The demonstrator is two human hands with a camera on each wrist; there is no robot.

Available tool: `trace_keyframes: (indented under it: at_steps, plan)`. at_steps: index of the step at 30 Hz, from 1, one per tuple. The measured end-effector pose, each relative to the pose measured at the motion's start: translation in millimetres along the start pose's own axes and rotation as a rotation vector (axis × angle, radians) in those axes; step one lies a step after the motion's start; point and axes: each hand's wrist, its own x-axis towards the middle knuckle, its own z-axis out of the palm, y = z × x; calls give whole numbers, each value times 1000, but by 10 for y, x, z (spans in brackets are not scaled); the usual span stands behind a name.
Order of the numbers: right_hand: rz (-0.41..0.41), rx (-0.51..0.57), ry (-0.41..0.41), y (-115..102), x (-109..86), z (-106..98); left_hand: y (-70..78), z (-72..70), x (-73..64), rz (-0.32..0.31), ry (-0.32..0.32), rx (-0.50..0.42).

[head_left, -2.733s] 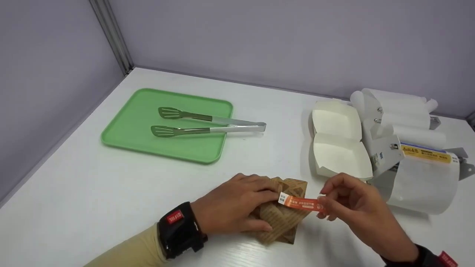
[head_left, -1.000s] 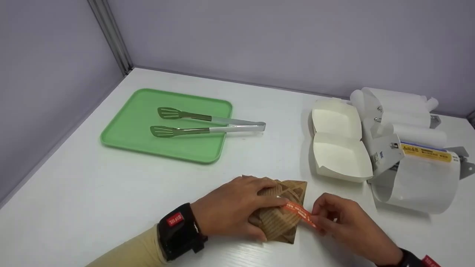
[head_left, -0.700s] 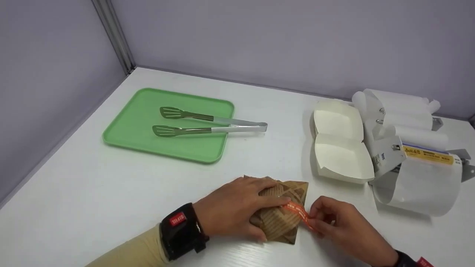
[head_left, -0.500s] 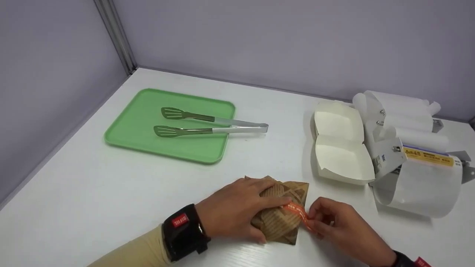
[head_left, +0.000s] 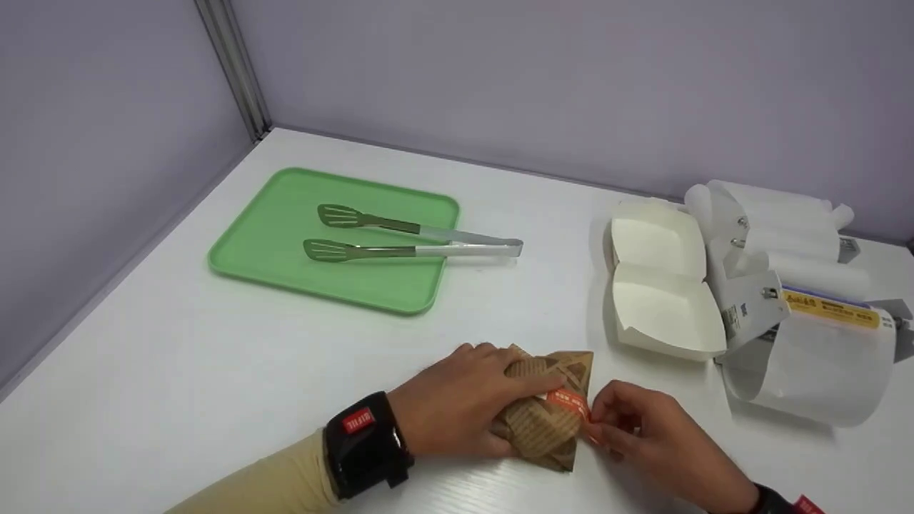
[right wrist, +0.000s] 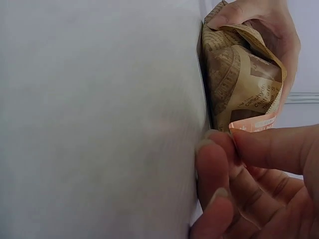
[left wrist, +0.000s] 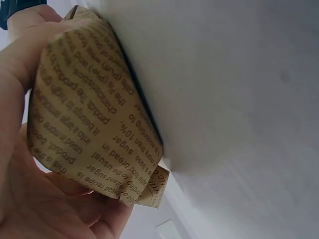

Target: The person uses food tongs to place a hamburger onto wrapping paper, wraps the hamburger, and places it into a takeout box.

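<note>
A packet wrapped in brown printed paper [head_left: 541, 428] sits on the white table, its corners pointed. My left hand [head_left: 468, 403] curls over its left side and grips it, one finger lying across the end of an orange sticker strip [head_left: 569, 401]. In the left wrist view the folded wrapping paper [left wrist: 89, 109] bulges between thumb and fingers. At the packet's right edge my right hand [head_left: 653, 439] pinches the strip's other end between thumb and forefinger. The right wrist view has this pinched sticker [right wrist: 251, 123] bending down over the packet's side.
Behind on the left lies a green tray [head_left: 250, 250] with metal tongs [head_left: 468, 248] across it, handle past its right rim. An unfolded white takeaway box [head_left: 668, 314] stands to the right. Beyond it is a holder with white rolls [head_left: 821, 364], one with a yellow label.
My right hand has moved left and down, bringing the strip from stretched out over the packet to bent over its right edge. A left-hand finger now covers the strip's white end.
</note>
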Motion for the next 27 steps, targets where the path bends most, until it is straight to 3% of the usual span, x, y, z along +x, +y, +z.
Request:
trace_keyframes:
  at_steps: [11,20,27]
  plan:
    - [-80,-1,15,-10,33,28,-8,-23,-26,-36,18,-91]
    - [-47,15,12,-12,69,49,-34,-24,-21,-26,1,-165]
    - [-40,68,1,-10,59,41,-42,-27,-4,19,18,-185]
